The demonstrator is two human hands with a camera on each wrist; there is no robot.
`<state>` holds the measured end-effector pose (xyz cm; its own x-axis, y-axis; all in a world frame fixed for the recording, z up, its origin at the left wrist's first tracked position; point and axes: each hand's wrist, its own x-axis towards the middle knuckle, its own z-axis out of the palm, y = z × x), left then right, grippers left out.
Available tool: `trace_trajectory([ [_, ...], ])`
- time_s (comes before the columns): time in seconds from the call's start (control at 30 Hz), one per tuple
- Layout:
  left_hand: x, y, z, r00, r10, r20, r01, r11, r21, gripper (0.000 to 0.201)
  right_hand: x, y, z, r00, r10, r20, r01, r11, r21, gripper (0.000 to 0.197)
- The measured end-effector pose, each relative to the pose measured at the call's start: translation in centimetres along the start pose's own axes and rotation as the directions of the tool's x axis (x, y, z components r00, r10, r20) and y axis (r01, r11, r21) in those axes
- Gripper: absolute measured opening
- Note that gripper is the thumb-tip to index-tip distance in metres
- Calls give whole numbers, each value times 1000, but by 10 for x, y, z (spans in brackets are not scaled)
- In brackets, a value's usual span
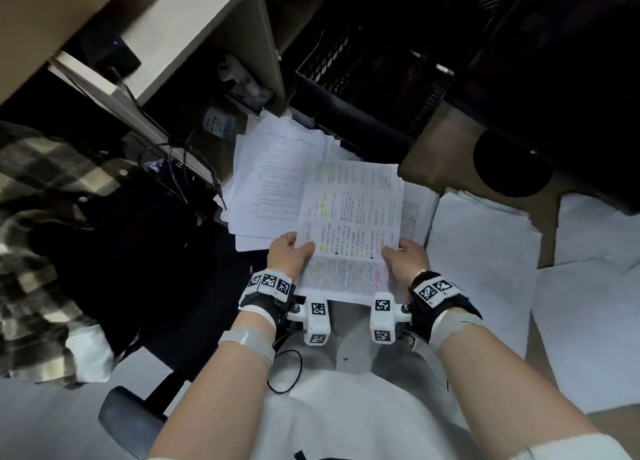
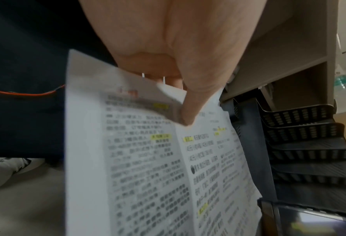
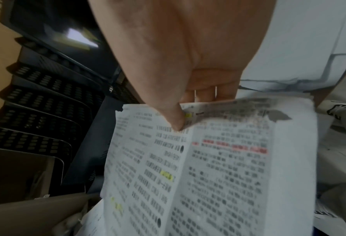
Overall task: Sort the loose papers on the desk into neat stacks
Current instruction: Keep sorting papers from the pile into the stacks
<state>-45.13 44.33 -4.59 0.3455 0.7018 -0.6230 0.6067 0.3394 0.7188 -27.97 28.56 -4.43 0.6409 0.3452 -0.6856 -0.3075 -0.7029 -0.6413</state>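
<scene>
Printed sheets (image 1: 349, 231) held in air over lap; left hand (image 1: 289, 255) pinches near-left edge, right hand (image 1: 407, 260) pinches near-right edge, thumbs on top; long axis runs near-to-far; loose pile (image 1: 277, 168) just beyond, far-left, left hand nearer.

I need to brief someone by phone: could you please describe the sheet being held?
Start at the two hands, left hand and right hand. The printed sheet they pinch is lifted above the paper pile. Unlike its neighbours, it carries dense text with yellow and pink highlighting.
</scene>
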Motion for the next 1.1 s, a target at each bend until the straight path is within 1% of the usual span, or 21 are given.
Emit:
trace_trajectory([
  [0.07, 0, 4, 7, 995, -41, 88, 38, 999, 38, 29, 3, 0, -7, 999, 8, -39, -9, 1000, -22, 26],
  [0.1, 1, 4, 9, 993, -57, 106, 50, 997, 64, 29, 4, 0, -10, 999, 6, -54, -7, 1000, -22, 26],
  [0.13, 3, 3, 10, 994, -56, 93, 48, 996, 81, 28, 4, -1, -13, 999, 0, -54, -1, 1000, -10, 27],
  [0.2, 6, 2, 9, 999, -31, 12, 30, 996, 87, 21, 4, -5, -14, 1000, 8, -1, -8, 1000, 6, 26],
  [0.3, 12, 3, -2, 993, -7, -117, 11, 999, 34, 16, 8, -10, -1, 990, 52, 131, -39, 995, -93, 20],
  [0.37, 17, 5, -17, 982, -6, -190, 3, 1000, -16, 17, 10, -18, 17, 983, 71, 171, -58, 995, -77, 14],
  [0.43, 23, 4, -37, 968, -30, -249, 6, 996, -94, 23, 16, -28, 40, 986, 54, 160, -42, 996, -75, 12],
  [0.5, 27, 1, -59, 962, -78, -261, 27, 981, -193, 25, 20, -44, 65, 987, 52, 152, -43, 997, -65, 15],
  [0.6, 29, -10, -90, 952, -153, -265, 68, 950, -305, 30, 32, -62, 107, 982, 60, 182, -50, 997, -61, 17],
  [0.7, 26, -22, -113, 929, -215, -302, 110, 938, -330, 33, 47, -74, 146, 978, 37, 207, -17, 996, -93, 18],
  [0.83, 23, -36, -125, 902, -228, -365, 97, 934, -344, 33, 60, -85, 178, 965, 62, 254, -26, 989, -143, 32],
  [0.93, 22, -37, -119, 906, -250, -341, 121, 926, -358, 27, 64, -83, 174, 966, 59, 253, -14, 984, -176, 38],
  [0.97, 22, -34, -114, 910, -256, -325, 130, 923, -362, 24, 62, -82, 168, 966, 51, 255, -9, 986, -165, 37],
  [1.03, 20, -21, -100, 925, -249, -287, 134, 921, -367, 18, 53, -81, 150, 963, 0, 268, 43, 987, -154, 32],
  [1.1, 17, -7, -79, 945, -232, -229, 131, 914, -385, 16, 42, -79, 126, 962, -28, 270, 66, 989, -133, 43],
])
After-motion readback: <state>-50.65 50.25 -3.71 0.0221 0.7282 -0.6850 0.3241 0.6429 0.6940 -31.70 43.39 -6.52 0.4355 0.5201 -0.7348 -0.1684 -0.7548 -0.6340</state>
